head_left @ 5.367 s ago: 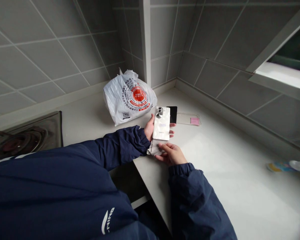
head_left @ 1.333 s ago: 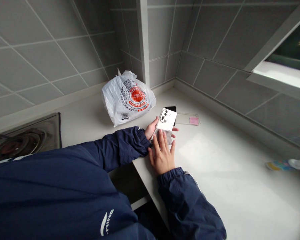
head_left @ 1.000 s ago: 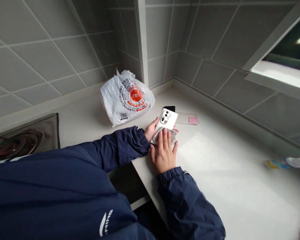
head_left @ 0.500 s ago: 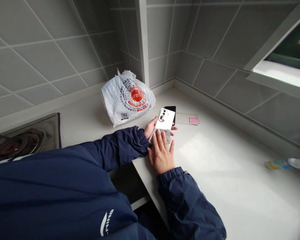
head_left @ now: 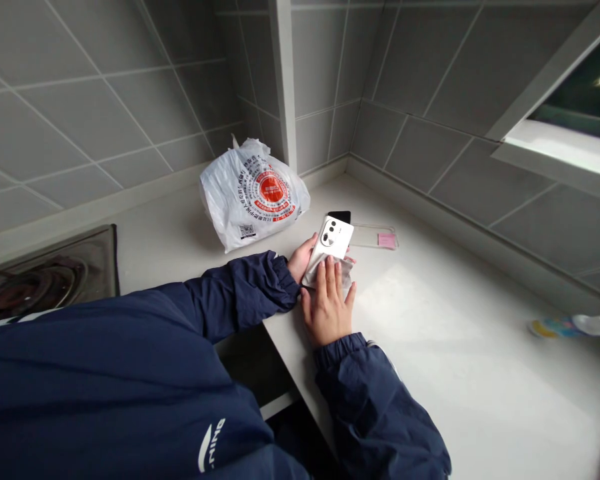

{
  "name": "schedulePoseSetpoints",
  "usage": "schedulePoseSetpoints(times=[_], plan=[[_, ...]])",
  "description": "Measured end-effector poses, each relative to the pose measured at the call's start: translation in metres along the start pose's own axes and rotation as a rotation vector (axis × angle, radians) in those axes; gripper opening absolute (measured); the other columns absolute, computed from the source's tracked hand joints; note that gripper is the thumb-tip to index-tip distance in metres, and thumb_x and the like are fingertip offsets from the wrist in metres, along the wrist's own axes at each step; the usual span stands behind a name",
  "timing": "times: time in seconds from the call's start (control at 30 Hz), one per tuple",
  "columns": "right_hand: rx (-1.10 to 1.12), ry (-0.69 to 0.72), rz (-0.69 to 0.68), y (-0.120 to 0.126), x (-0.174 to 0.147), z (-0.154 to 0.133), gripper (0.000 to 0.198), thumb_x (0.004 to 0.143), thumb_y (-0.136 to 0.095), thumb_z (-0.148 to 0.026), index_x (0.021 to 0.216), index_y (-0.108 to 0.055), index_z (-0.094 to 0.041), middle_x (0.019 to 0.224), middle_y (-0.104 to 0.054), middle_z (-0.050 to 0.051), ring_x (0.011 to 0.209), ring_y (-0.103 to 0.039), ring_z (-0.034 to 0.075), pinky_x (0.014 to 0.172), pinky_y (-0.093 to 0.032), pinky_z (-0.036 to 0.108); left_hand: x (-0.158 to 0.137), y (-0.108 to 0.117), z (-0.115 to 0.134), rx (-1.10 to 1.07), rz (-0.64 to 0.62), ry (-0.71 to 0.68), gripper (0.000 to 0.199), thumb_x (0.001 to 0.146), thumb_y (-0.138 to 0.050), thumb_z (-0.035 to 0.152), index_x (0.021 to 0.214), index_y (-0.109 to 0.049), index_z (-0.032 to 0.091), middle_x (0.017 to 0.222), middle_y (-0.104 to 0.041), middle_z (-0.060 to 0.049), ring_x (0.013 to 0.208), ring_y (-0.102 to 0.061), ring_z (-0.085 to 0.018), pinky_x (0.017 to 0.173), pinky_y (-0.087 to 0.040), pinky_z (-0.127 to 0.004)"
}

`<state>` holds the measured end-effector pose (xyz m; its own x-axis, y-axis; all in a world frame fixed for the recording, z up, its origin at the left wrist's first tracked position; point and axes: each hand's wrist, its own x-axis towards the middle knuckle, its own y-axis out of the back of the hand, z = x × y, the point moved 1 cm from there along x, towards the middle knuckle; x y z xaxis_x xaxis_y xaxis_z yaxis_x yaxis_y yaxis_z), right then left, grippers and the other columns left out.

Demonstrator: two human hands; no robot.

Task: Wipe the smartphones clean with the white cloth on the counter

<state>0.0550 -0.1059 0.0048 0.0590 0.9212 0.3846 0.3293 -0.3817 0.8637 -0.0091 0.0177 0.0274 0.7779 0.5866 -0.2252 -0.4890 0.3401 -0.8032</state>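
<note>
A white smartphone [head_left: 339, 248] with a round triple-camera block lies back side up in my left hand [head_left: 301, 259]. That hand wraps it from beneath, with fingertips showing past the far edge. My right hand [head_left: 329, 309] rests flat on a thin grey cloth [head_left: 347, 270] spread over the phone's lower back, fingers stretched out and slightly apart. Just beyond the white phone is a dark phone [head_left: 341, 217], partly hidden by it. Beside that lies a clear phone case [head_left: 367, 227] with a pink sticky note [head_left: 387, 241] on it.
A white plastic bag [head_left: 254, 197] with red and black print stands against the wall. At the left is a gas stove [head_left: 55, 277]. A colourful bottle [head_left: 560, 327] lies on the white counter [head_left: 430, 373] at the right. An open cabinet [head_left: 253, 367] shows below the counter edge.
My right hand and the cloth have shifted slightly right along the phone. The white phone is turned a little and sits slightly further right, covering part of the dark phone.
</note>
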Motion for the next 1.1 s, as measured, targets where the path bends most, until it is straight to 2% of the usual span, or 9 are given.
schedulePoseSetpoints(times=[0.1, 0.27, 0.47, 0.63, 0.8, 0.9, 0.97, 1.1], plan=[[-0.022, 0.008, -0.031, 0.0, 0.0, -0.001, 0.067, 0.103, -0.036, -0.042, 0.162, -0.023, -0.013, 0.169, -0.024, 0.017, 0.158, -0.019, 0.029, 0.122, -0.017, 0.066, -0.001, -0.001, 0.0, -0.002, 0.012, 0.009, 0.087, 0.101, -0.008, 0.059, 0.141, -0.053, -0.004, 0.114, -0.071, -0.029, 0.101, -0.071, -0.033, 0.098, -0.047, -0.045], [-0.026, 0.093, -0.071, 0.003, -0.001, -0.003, 0.064, 0.103, -0.037, -0.041, 0.161, -0.03, -0.016, 0.168, -0.026, 0.015, 0.158, -0.017, 0.029, 0.123, -0.011, 0.067, -0.001, 0.002, 0.005, 0.012, 0.012, 0.032, 0.088, 0.1, -0.007, 0.063, 0.144, -0.05, -0.001, 0.119, -0.069, -0.028, 0.085, -0.071, -0.03, 0.091, -0.049, -0.047], [-0.017, 0.153, -0.061, 0.002, -0.002, -0.006, 0.057, 0.104, -0.034, -0.034, 0.158, -0.036, -0.017, 0.167, -0.032, 0.014, 0.158, -0.021, 0.026, 0.124, -0.005, 0.067, -0.003, 0.0, 0.011, 0.012, 0.018, 0.036, 0.088, 0.101, -0.002, 0.061, 0.15, -0.044, 0.002, 0.125, -0.067, -0.027, 0.09, -0.07, -0.031, 0.094, -0.046, -0.052], [-0.042, 0.105, -0.02, 0.002, -0.002, -0.005, 0.056, 0.104, -0.034, -0.036, 0.158, -0.037, -0.019, 0.166, -0.033, 0.013, 0.157, -0.023, 0.025, 0.124, -0.008, 0.065, -0.003, -0.001, 0.006, 0.018, 0.005, 0.04, 0.088, 0.101, -0.004, 0.062, 0.146, -0.049, 0.002, 0.123, -0.068, -0.027, 0.09, -0.071, -0.032, 0.097, -0.047, -0.055], [-0.081, -0.047, 0.058, 0.004, 0.0, 0.0, 0.067, 0.103, -0.036, -0.044, 0.161, -0.026, -0.012, 0.168, -0.025, 0.018, 0.156, -0.024, 0.03, 0.122, -0.014, 0.068, -0.003, -0.002, -0.005, 0.002, 0.008, -0.002, 0.079, 0.104, -0.012, 0.055, 0.144, -0.054, 0.0, 0.123, -0.07, -0.025, 0.114, -0.069, -0.03, 0.112, -0.041, -0.044], [-0.097, -0.085, 0.086, 0.005, 0.001, 0.0, 0.072, 0.103, -0.037, -0.046, 0.162, -0.023, -0.009, 0.168, -0.021, 0.021, 0.157, -0.023, 0.034, 0.12, -0.019, 0.069, -0.004, -0.003, -0.009, 0.009, -0.015, 0.032, 0.078, 0.105, -0.013, 0.054, 0.145, -0.054, 0.001, 0.125, -0.07, -0.023, 0.118, -0.068, -0.029, 0.114, -0.04, -0.041], [-0.094, -0.049, 0.072, 0.005, 0.001, -0.001, 0.073, 0.102, -0.038, -0.047, 0.162, -0.024, -0.009, 0.169, -0.021, 0.02, 0.157, -0.02, 0.035, 0.12, -0.019, 0.068, -0.005, -0.003, -0.009, 0.018, -0.031, 0.04, 0.079, 0.104, -0.013, 0.056, 0.145, -0.054, 0.002, 0.125, -0.069, -0.024, 0.115, -0.069, -0.031, 0.111, -0.042, -0.043], [-0.064, 0.092, 0.033, 0.002, -0.001, -0.005, 0.066, 0.103, -0.037, -0.045, 0.16, -0.031, -0.013, 0.167, -0.028, 0.017, 0.158, -0.019, 0.03, 0.124, -0.008, 0.066, -0.006, -0.001, -0.002, 0.031, -0.07, 0.098, 0.089, 0.1, -0.008, 0.066, 0.146, -0.052, 0.003, 0.126, -0.067, -0.027, 0.096, -0.072, -0.033, 0.098, -0.048, -0.05]])
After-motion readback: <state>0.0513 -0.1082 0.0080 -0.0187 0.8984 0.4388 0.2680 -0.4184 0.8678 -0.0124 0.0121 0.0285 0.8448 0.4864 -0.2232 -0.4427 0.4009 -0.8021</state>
